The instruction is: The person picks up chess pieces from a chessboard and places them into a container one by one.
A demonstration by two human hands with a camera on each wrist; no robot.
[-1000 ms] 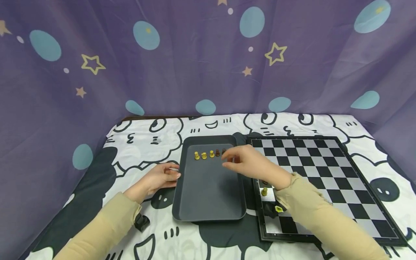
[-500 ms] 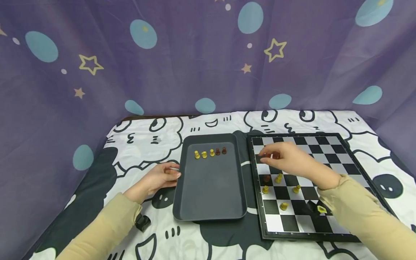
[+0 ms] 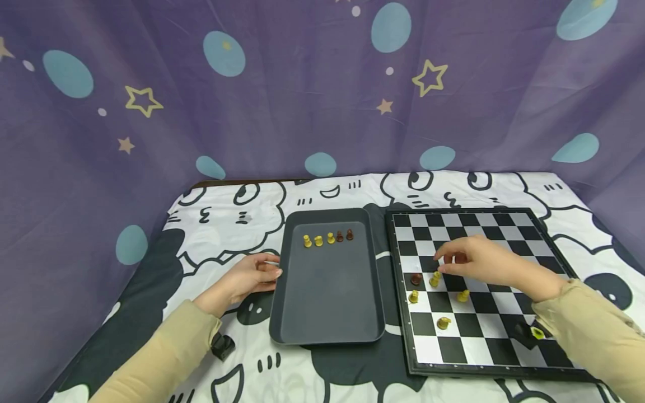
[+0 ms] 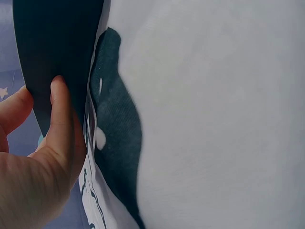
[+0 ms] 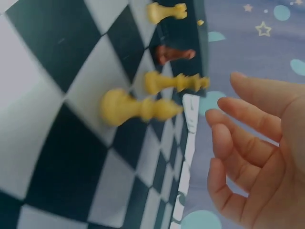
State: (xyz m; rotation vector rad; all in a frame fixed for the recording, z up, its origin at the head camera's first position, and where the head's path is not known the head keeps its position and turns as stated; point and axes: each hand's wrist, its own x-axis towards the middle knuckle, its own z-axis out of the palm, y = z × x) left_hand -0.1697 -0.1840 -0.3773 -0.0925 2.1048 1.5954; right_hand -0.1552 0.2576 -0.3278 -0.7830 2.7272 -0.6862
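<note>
My left hand (image 3: 252, 275) is at the left side of the dark grey baking tray (image 3: 327, 302), fingers nearly straight. In the left wrist view its thumb and fingers touch the tray's wall (image 4: 57, 38). My right hand (image 3: 476, 260) hovers over the chessboard (image 3: 476, 341), nothing between its loosely bent fingers. Close by stand a yellow chess piece (image 3: 435, 279) and a brown pawn (image 3: 416, 279). The right wrist view shows a yellow bishop (image 5: 138, 109), a taller yellow piece (image 5: 174, 82) and a yellow rook (image 5: 164, 12), all upright on the squares.
Across the tray's far end stand yellow chess pieces (image 3: 319, 240) and brown pawns (image 3: 350, 235) in a row. A yellow knight (image 3: 443, 323) is on the board's near left part. The patterned cloth (image 3: 227, 224) covers the table up to a purple curtain (image 3: 282, 95).
My right hand has moved from the tray's far right corner over to the board, then further right and toward me. The left hand stays at the tray.
</note>
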